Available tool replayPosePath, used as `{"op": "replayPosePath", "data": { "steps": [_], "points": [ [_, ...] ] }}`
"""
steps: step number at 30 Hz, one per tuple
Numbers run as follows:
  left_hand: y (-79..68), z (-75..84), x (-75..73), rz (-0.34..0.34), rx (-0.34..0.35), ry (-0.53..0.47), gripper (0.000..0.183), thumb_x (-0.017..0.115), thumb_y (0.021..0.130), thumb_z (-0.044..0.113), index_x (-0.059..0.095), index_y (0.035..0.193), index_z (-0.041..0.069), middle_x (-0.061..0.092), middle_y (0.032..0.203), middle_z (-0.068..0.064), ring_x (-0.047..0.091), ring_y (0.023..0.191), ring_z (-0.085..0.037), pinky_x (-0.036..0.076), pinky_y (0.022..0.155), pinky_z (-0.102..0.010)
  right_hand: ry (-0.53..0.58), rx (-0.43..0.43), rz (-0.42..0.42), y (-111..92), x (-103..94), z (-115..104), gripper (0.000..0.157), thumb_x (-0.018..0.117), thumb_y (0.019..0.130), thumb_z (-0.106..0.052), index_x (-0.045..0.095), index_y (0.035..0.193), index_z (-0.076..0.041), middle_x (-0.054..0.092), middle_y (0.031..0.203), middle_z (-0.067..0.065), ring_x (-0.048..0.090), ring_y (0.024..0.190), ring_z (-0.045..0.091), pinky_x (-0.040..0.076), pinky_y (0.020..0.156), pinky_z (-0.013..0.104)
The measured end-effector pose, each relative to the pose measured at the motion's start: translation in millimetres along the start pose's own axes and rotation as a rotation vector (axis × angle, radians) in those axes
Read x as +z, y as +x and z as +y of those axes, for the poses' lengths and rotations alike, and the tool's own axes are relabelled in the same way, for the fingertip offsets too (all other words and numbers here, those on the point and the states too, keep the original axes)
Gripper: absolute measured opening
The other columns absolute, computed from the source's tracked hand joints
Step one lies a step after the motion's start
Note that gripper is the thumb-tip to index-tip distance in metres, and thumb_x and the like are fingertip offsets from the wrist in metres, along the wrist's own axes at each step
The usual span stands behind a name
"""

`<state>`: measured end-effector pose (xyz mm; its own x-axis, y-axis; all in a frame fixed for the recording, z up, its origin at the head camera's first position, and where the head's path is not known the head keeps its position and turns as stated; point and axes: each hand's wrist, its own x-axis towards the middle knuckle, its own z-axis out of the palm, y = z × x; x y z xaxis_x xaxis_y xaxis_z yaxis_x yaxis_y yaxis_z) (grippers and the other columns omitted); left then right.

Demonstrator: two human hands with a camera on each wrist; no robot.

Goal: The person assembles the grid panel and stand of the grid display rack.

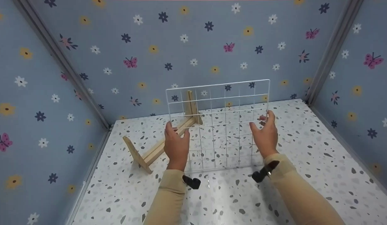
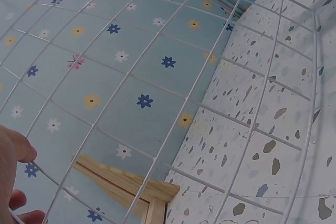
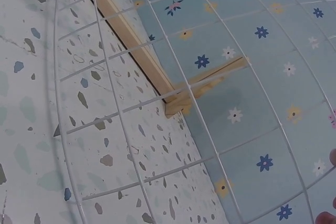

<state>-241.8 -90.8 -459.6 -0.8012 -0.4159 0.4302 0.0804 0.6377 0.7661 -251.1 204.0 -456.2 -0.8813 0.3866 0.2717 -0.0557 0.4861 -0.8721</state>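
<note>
A white wire grid panel (image 1: pixel 217 84) stands upright, leaning slightly, between both hands. My left hand (image 1: pixel 177 147) grips its left side wire, the thumb on the near side. On the opposite side wire, my right hand (image 1: pixel 265 137) holds the panel at about the same height. In the left wrist view, the left thumb and fingers (image 2: pixel 21 148) close around a wire at the left edge. Only fingertips (image 3: pixel 326 217) of the right hand show in the right wrist view. The panel's lower edge is low over the speckled tabletop.
A wooden stand (image 1: pixel 160 150), a long bar with an upright piece at each end, sits behind and left of the panel. Blue flowered walls (image 1: pixel 193 37) enclose the speckled tabletop (image 1: pixel 224 200) at the back and sides. Grey metal posts (image 1: pixel 329 47) run along the corners.
</note>
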Motion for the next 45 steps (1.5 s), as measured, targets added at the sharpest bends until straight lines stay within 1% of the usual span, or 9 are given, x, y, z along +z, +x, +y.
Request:
{"op": "replayPosePath", "data": {
  "steps": [3, 13, 17, 21, 26, 35, 38, 42, 45],
  "points": [
    [0.0, -0.3, -0.3, 0.007, 0.002, 0.003, 0.071, 0.074, 0.092, 0.029, 0.04, 0.149, 0.003, 0.061, 0.119, -0.01, 0.066, 0.082, -0.027, 0.051, 0.059, -0.043, -0.002, 0.006, -0.003, 0.3, 0.4, -0.3, 0.078, 0.07, 0.097, -0.027, 0.022, 0.158, -0.018, 0.054, 0.143, 0.008, 0.053, 0.132, 0.031, 0.046, 0.104, 0.051],
    [-0.2, -1.9, -0.2, 0.019, 0.042, 0.003, 0.069, 0.075, 0.092, 0.027, 0.041, 0.147, 0.002, 0.061, 0.12, -0.011, 0.066, 0.081, -0.027, 0.051, 0.058, -0.044, 0.002, 0.012, 0.01, 1.4, 0.5, 0.5, 0.078, 0.071, 0.096, -0.026, 0.023, 0.158, -0.019, 0.054, 0.143, 0.008, 0.053, 0.133, 0.029, 0.045, 0.106, 0.051],
    [0.0, -3.3, 0.6, 0.011, 0.028, -0.008, 0.069, 0.075, 0.092, 0.027, 0.041, 0.147, 0.002, 0.06, 0.12, -0.01, 0.066, 0.081, -0.027, 0.051, 0.059, -0.043, 0.021, 0.015, 0.019, 2.0, 1.9, 0.3, 0.078, 0.071, 0.096, -0.024, 0.024, 0.158, -0.019, 0.054, 0.143, 0.008, 0.052, 0.133, 0.029, 0.044, 0.107, 0.05],
    [0.0, -4.5, 2.4, 0.004, 0.012, -0.022, 0.071, 0.075, 0.093, 0.027, 0.039, 0.148, 0.002, 0.059, 0.121, -0.01, 0.066, 0.082, -0.027, 0.051, 0.06, -0.043, 0.035, 0.004, 0.027, 1.9, 3.5, 1.1, 0.078, 0.072, 0.095, -0.024, 0.025, 0.157, -0.02, 0.055, 0.143, 0.007, 0.053, 0.133, 0.029, 0.044, 0.107, 0.05],
    [0.5, -5.0, 5.0, 0.01, 0.025, -0.026, 0.071, 0.075, 0.093, 0.026, 0.039, 0.148, -0.001, 0.059, 0.121, -0.012, 0.066, 0.081, -0.027, 0.052, 0.059, -0.044, 0.037, -0.016, 0.046, 1.8, 3.7, 3.0, 0.077, 0.072, 0.095, -0.024, 0.026, 0.156, -0.023, 0.055, 0.141, 0.006, 0.053, 0.131, 0.029, 0.045, 0.105, 0.051],
    [2.0, -2.2, 7.5, -0.001, 0.018, -0.023, 0.07, 0.073, 0.094, 0.027, 0.037, 0.148, 0.0, 0.059, 0.125, -0.012, 0.067, 0.085, -0.027, 0.054, 0.064, -0.043, 0.081, 0.0, 0.04, 3.6, 3.2, 5.2, 0.077, 0.071, 0.097, -0.025, 0.023, 0.158, -0.022, 0.053, 0.143, 0.007, 0.05, 0.134, 0.031, 0.042, 0.109, 0.05],
    [1.7, -2.5, 8.5, -0.001, 0.015, -0.021, 0.07, 0.073, 0.095, 0.027, 0.037, 0.148, 0.001, 0.058, 0.126, -0.012, 0.067, 0.087, -0.027, 0.054, 0.066, -0.042, 0.094, -0.001, 0.037, 3.6, 3.3, 6.2, 0.077, 0.07, 0.097, -0.024, 0.023, 0.158, -0.023, 0.053, 0.143, 0.007, 0.049, 0.134, 0.029, 0.043, 0.108, 0.049],
    [0.7, -4.0, 10.1, 0.005, 0.028, -0.04, 0.069, 0.073, 0.094, 0.027, 0.037, 0.148, 0.001, 0.058, 0.126, -0.012, 0.066, 0.088, -0.027, 0.054, 0.067, -0.042, 0.105, -0.015, 0.036, 3.6, 3.0, 6.8, 0.077, 0.071, 0.097, -0.023, 0.023, 0.157, -0.023, 0.053, 0.143, 0.006, 0.049, 0.134, 0.028, 0.043, 0.108, 0.049],
    [-0.1, -4.8, 11.3, 0.006, 0.044, -0.055, 0.069, 0.073, 0.095, 0.027, 0.037, 0.148, 0.0, 0.057, 0.125, -0.012, 0.066, 0.085, -0.027, 0.053, 0.065, -0.042, 0.109, -0.018, 0.039, 4.0, 2.7, 7.3, 0.076, 0.07, 0.097, -0.023, 0.023, 0.157, -0.024, 0.053, 0.144, 0.006, 0.048, 0.135, 0.027, 0.043, 0.108, 0.048]
  ]
}}
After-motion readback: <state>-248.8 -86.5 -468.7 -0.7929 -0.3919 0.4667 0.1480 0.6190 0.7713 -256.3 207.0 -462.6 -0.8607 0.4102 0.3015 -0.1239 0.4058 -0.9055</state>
